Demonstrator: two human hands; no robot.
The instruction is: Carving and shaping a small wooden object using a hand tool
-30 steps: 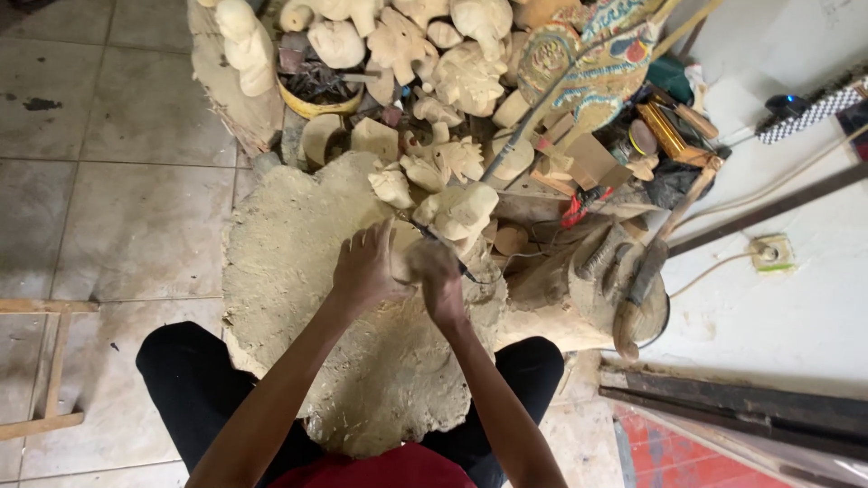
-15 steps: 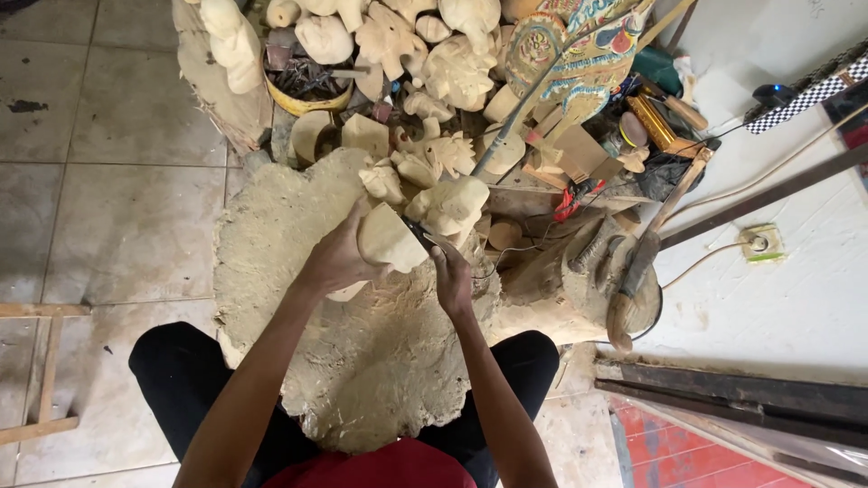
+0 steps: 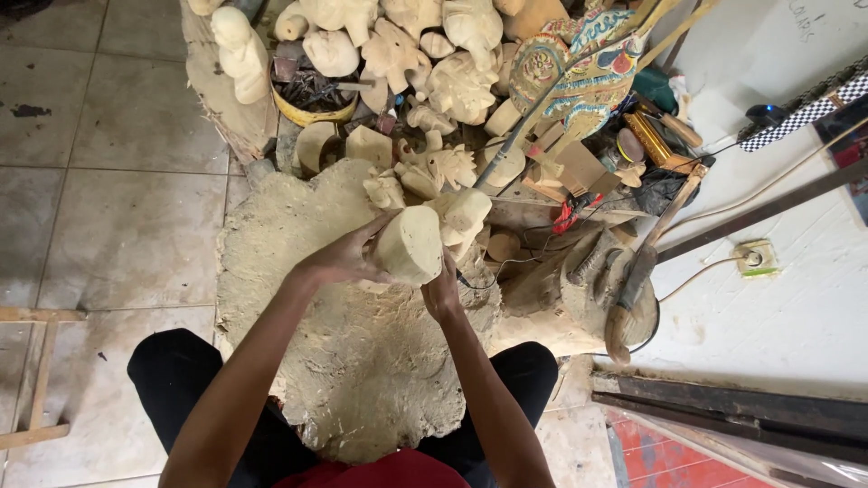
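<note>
**A wood block held up in two hands**

A pale wood block [image 3: 409, 244] is held up over a big flat slab [image 3: 362, 361]. The slab is rough and chipped and lies between the person's knees, so it looks like the worktop here. The block is lifted clear of it, with its round cut end turned up toward the camera, likely so that it can be looked at.

The left hand [image 3: 339, 259] is wrapped around the left side of the block. Its fingers [image 3: 372, 228] are curled and closed on the wood. The right hand [image 3: 441, 294] is pressed under the lower right edge of the block. Its fingers are hidden behind the wood, so how far they are closed cannot be told. The weight seems to be shared by both hands.

Behind the block, a pile of pale carvings [image 3: 434, 63] is stacked close by, within reach. A painted puppet [image 3: 579, 77] is leaned against the pile. A yellow bowl [image 3: 312, 104] of dark bits is set at the left of the pile. A mallet [image 3: 633, 289] is laid at the right, near a wall socket [image 3: 752, 258]. Grey floor tiles [image 3: 108, 226] are seen at the left.
</note>
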